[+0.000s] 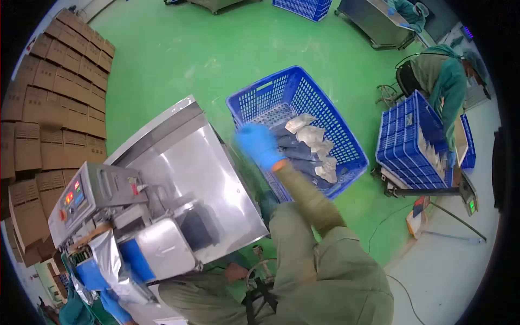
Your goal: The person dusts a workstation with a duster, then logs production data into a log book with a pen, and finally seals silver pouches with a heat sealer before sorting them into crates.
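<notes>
My right hand (257, 145), in a blue glove, is over the left side of a blue crate (339, 127). Its fingers are smeared by motion. Beside it in the crate lie several dark packs (297, 150) with pale, crumpled ends. My left hand (115, 307), also blue-gloved, is low at the left edge, beside a silver foil sheet or bag (112, 265) on the machine (92, 203); its fingers are mostly hidden. A dark pack (197, 225), slightly blurred, rests on the metal tray (219, 173) beside the machine's plate.
Stacked cardboard boxes (59, 103) line the left. A person (449, 81) in green leans over blue crates (403, 135) at the right, near a scale (470, 197). Another person (409, 13) is at a metal cart (374, 21) at the top right. My legs are below the crate.
</notes>
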`<state>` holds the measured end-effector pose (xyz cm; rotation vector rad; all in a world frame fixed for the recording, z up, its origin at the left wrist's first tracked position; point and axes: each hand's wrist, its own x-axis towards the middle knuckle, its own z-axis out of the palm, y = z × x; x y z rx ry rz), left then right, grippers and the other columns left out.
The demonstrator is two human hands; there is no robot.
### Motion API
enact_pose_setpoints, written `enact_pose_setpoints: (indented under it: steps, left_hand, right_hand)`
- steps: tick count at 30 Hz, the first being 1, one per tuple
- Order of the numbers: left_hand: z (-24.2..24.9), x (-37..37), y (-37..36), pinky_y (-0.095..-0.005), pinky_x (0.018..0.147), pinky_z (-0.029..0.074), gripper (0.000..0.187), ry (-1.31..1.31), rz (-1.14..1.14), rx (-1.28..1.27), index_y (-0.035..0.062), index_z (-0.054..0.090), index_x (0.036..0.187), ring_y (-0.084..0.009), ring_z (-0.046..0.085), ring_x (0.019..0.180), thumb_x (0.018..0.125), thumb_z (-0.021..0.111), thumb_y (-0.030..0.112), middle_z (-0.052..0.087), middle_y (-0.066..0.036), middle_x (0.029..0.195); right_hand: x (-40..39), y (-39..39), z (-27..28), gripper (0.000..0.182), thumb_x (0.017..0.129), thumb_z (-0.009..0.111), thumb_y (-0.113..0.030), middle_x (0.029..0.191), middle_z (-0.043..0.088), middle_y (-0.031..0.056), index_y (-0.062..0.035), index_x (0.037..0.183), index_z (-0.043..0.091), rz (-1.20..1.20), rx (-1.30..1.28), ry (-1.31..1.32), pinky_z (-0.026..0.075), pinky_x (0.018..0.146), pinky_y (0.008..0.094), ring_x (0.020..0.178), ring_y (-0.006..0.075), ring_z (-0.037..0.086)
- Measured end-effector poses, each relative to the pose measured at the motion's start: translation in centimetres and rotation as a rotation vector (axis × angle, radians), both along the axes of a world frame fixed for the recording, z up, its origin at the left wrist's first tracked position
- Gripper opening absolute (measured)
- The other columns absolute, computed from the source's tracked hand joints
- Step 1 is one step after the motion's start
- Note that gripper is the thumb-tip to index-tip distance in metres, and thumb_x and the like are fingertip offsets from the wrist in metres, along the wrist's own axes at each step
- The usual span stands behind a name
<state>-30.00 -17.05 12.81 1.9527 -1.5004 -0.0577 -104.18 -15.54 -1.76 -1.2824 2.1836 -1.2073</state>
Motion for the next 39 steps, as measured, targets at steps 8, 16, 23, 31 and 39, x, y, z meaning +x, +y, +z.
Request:
enact_pose_setpoints:
  steps: [8,16,23,31,39]
  left_hand:
    - [1.6,-1.3,14.4,-0.0352,0.081,0.05,0.038,-0.346,0.316,-0.049,-0.0012,0.062,0.112,-0.025,0.059,0.093,0.094,0.066,0.032,0.064,-0.017,0.1]
    - [-1.6,-17.9,14.8,-0.0392,0.102,0.042,0.034,-0.112,-0.221,-0.207,-0.0032,0.059,0.121,-0.0261,0.054,0.116,0.092,0.067,0.012,0.061,-0.013,0.12]
    - [1.7,-40.9,6.9,-0.0386,0.11,0.037,0.088,0.196,-0.733,-0.153,-0.0023,0.04,0.142,-0.0298,0.045,0.131,0.071,0.087,0.021,0.048,-0.017,0.141]
    - [1.3,-27.4,6.0,-0.0336,0.097,0.049,0.063,0.702,-0.9,0.179,-0.0006,0.056,0.13,-0.0203,0.062,0.11,0.076,0.084,0.017,0.065,-0.011,0.121]
    - [9.9,-25.2,6.4,-0.0348,0.097,0.049,0.057,0.624,-1.068,0.272,-0.0005,0.054,0.128,-0.0201,0.061,0.111,0.078,0.078,0.011,0.064,-0.012,0.12]
  right_hand:
    - [-18.4,6.0,-24.8,0.025,0.083,0.063,-0.028,0.079,0.066,0.0203,-0.0045,0.074,0.066,-0.046,0.439,0.703,0.046,0.093,0.0511,0.075,0.0384,0.065]
    - [-7.8,6.2,11.0,0.014,0.081,0.065,-0.024,0.066,0.054,0.0102,-0.0101,0.08,0.064,0.298,-0.321,0.877,0.05,0.055,0.0422,0.062,0.0286,0.06]
    - [15.1,7.2,33.5,0.017,0.079,0.068,-0.023,0.07,0.049,0.0036,-0.0134,0.079,0.055,0.805,-0.734,0.805,0.046,0.047,0.0335,0.054,0.0201,0.056]
    - [24.3,11.1,32.8,0.026,0.078,0.075,-0.015,0.106,0.068,0.0071,-0.0108,0.103,0.068,0.53,-0.942,0.181,0.054,0.077,0.0348,0.095,0.0257,0.067]
    - [21.7,8.6,24.3,0.017,0.092,0.065,-0.015,0.091,0.065,0.0111,-0.0064,0.106,0.065,0.44,-0.33,0.065,0.051,0.068,0.0373,0.08,0.0257,0.066]
